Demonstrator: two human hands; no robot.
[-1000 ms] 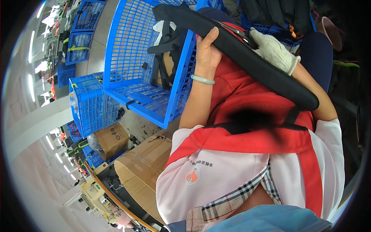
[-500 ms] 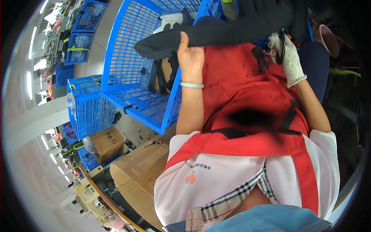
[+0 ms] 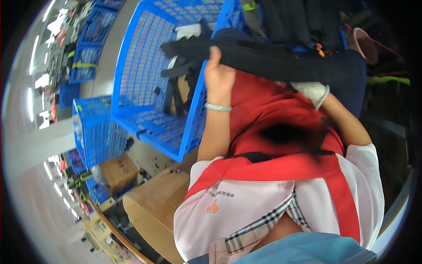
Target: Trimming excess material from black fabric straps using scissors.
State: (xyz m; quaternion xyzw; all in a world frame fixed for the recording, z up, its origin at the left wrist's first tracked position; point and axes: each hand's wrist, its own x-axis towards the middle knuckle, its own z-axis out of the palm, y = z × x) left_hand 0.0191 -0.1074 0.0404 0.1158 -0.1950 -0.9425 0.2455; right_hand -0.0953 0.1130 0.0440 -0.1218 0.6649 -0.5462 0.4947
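My left hand, bare with a pale bangle at the wrist, is closed on a long black fabric piece. Its thumb lies on top of the cloth and the fingers go beneath. The piece stretches across my lap, from over the blue basket on the left to my right forearm. My right hand, in a white knitted glove, sits under the fabric's right end. Its fingers are covered by the cloth, so whether it holds anything does not show. Below the fabric, a red apron covers my lap.
More black strips and a piece of cardboard lie inside the basket. Dark fabric pieces hang at the far right beside a pink bin. On my left stand stacked blue crates, a cardboard box and a large open carton.
The fabric's right end has swung down toward me. My gloved right hand has moved nearer and under the cloth; the black-handled tool seen in it before is out of sight.
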